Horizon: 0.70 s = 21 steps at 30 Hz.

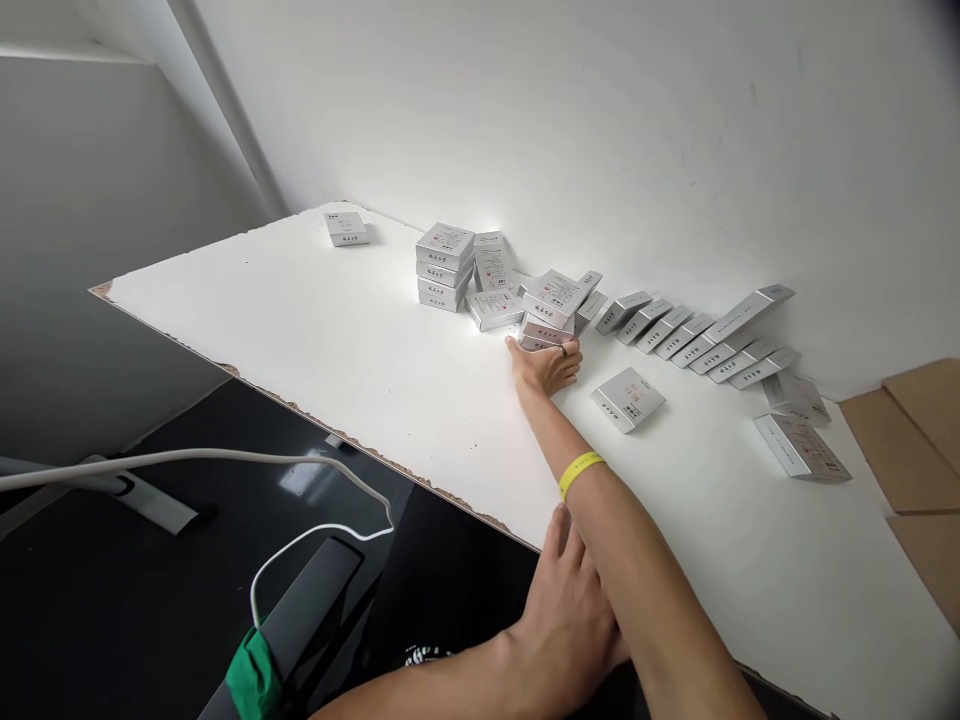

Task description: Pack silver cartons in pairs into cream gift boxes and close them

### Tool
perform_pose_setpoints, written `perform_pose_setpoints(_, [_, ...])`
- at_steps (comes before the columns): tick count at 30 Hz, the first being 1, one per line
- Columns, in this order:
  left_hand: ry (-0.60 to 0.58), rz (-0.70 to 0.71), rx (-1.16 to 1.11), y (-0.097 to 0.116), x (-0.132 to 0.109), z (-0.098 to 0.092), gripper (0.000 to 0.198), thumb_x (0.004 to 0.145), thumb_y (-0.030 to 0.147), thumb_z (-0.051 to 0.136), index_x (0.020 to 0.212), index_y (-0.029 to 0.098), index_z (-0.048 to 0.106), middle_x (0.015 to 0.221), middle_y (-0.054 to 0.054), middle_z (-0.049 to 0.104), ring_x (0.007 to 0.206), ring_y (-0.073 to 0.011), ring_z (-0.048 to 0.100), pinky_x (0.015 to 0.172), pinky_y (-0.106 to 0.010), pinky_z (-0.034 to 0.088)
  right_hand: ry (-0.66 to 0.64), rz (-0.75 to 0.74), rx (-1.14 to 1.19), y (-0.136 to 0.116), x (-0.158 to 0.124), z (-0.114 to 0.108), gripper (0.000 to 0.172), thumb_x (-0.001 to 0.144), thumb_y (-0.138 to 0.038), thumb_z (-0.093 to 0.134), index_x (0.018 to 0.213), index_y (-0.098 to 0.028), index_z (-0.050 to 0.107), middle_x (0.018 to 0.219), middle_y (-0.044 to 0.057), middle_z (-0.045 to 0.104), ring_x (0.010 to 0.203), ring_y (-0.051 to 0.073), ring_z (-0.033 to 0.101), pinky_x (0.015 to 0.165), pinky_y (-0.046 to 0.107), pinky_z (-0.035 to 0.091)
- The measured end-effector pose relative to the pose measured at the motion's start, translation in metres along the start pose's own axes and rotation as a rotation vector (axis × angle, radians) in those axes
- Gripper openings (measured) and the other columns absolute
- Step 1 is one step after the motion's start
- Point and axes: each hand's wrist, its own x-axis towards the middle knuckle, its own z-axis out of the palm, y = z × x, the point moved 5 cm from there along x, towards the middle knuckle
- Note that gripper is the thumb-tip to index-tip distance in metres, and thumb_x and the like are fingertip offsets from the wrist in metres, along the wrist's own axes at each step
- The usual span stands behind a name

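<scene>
My right hand (551, 368), with a ring and a yellow wristband (580, 473), reaches over the white table. Its thumb and fingers close around the front of a short stack of small silver boxes (546, 330); another printed silver box (559, 292) lies skewed on top. Part of the stack is hidden by the fingers. My left hand (570, 610) is below, at the table's near edge, under the right forearm. Its visible fingers are stretched out and hold nothing I can see; the forearm covers the rest. A silver box (496, 309) lies tilted just left of the stack.
A neat stack of boxes (445, 265) stands farther left, with a lone box (347, 229) beyond. Leaning boxes (675, 330) run rightward along the wall. Single boxes (628, 399) lie nearer. Brown cardboard (900, 450) is at right; a white cable (322, 459) hangs off the chipped table edge.
</scene>
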Motion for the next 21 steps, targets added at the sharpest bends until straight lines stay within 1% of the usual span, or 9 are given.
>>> perform_pose_setpoints(2, [-0.032,0.026,0.005,-0.002,-0.009,-0.017,0.055,0.098,0.06,0.053,0.139,0.025,0.063,0.151,-0.007,0.058,0.138,-0.0351,0.049,0.114,-0.057,0.035,0.02,0.002,-0.002,-0.001,0.0,0.001,0.093,0.071,-0.051,0.085,0.14,-0.012,0.035,0.145,0.027,0.04,0.134,0.041,0.039,0.114,0.055,0.032])
perform_pose_setpoints(6, [-0.17,0.16,-0.115,-0.024,-0.027,-0.064,0.07,0.091,0.078,0.052,0.126,0.018,0.068,0.121,-0.009,0.074,0.115,-0.0304,0.065,0.11,-0.051,0.043,0.041,0.018,0.003,-0.001,0.0,0.001,0.073,0.083,-0.048,0.076,0.141,-0.017,0.044,0.145,0.017,0.045,0.132,0.035,0.044,0.114,0.055,0.034])
perform_pose_setpoints(8, [-0.212,-0.029,-0.221,-0.056,-0.018,-0.083,0.069,0.088,0.081,0.057,0.116,0.019,0.068,0.105,-0.008,0.076,0.095,-0.0275,0.07,0.098,-0.047,0.052,0.049,0.017,0.011,0.0,-0.001,0.001,0.063,0.088,-0.048,0.072,0.14,-0.019,0.049,0.146,0.013,0.046,0.133,0.034,0.045,0.113,0.056,0.036])
perform_pose_setpoints(10, [-0.126,-0.413,-0.278,-0.102,0.006,-0.093,0.05,0.09,0.067,0.067,0.109,0.021,0.066,0.095,-0.006,0.074,0.085,-0.0265,0.07,0.084,-0.043,0.055,0.054,0.011,0.018,0.001,-0.002,-0.001,0.059,0.091,-0.048,0.07,0.14,-0.02,0.052,0.147,0.013,0.047,0.134,0.034,0.045,0.113,0.057,0.038])
perform_pose_setpoints(12, [0.075,-0.835,-0.297,-0.152,0.034,-0.092,0.034,0.088,0.044,0.077,0.108,0.02,0.064,0.1,-0.007,0.071,0.092,-0.0281,0.069,0.084,-0.042,0.054,0.05,-0.001,0.02,0.003,-0.004,-0.005,0.058,0.092,-0.047,0.07,0.14,-0.019,0.053,0.147,0.013,0.048,0.134,0.033,0.046,0.113,0.058,0.039])
perform_pose_setpoints(13, [0.159,-0.929,-0.27,-0.172,0.052,-0.089,0.032,0.091,0.036,0.073,0.114,0.018,0.06,0.115,-0.011,0.067,0.106,-0.029,0.067,0.094,-0.043,0.052,0.044,-0.011,0.021,0.004,-0.006,-0.007,0.057,0.092,-0.047,0.07,0.139,-0.019,0.053,0.146,0.013,0.049,0.134,0.033,0.047,0.112,0.057,0.04])
perform_pose_setpoints(15, [0.243,-1.033,-0.265,-0.208,0.084,-0.074,0.036,0.093,0.03,0.07,0.122,0.015,0.055,0.132,-0.016,0.057,0.123,-0.0285,0.059,0.102,-0.042,0.049,0.024,-0.035,0.022,0.008,-0.009,-0.012,0.057,0.092,-0.046,0.07,0.139,-0.019,0.053,0.146,0.012,0.049,0.133,0.033,0.047,0.111,0.057,0.041])
perform_pose_setpoints(17, [0.296,-1.15,-0.283,-0.241,0.104,-0.059,0.041,0.096,0.035,0.067,0.127,0.013,0.052,0.134,-0.018,0.054,0.121,-0.0268,0.06,0.097,-0.04,0.052,-0.001,-0.061,0.024,0.015,-0.014,-0.018,0.058,0.09,-0.045,0.071,0.14,-0.02,0.052,0.145,0.012,0.048,0.133,0.033,0.047,0.111,0.056,0.04])
perform_pose_setpoints(21, [0.344,-1.301,-0.253,-0.295,0.113,-0.043,0.049,0.095,0.039,0.068,0.136,0.016,0.053,0.142,-0.014,0.051,0.128,-0.0305,0.054,0.103,-0.048,0.05,-0.062,-0.133,0.041,0.035,-0.03,-0.034,0.085,0.069,-0.034,0.079,0.142,-0.01,0.04,0.139,0.021,0.047,0.134,0.039,0.043,0.113,0.058,0.035])
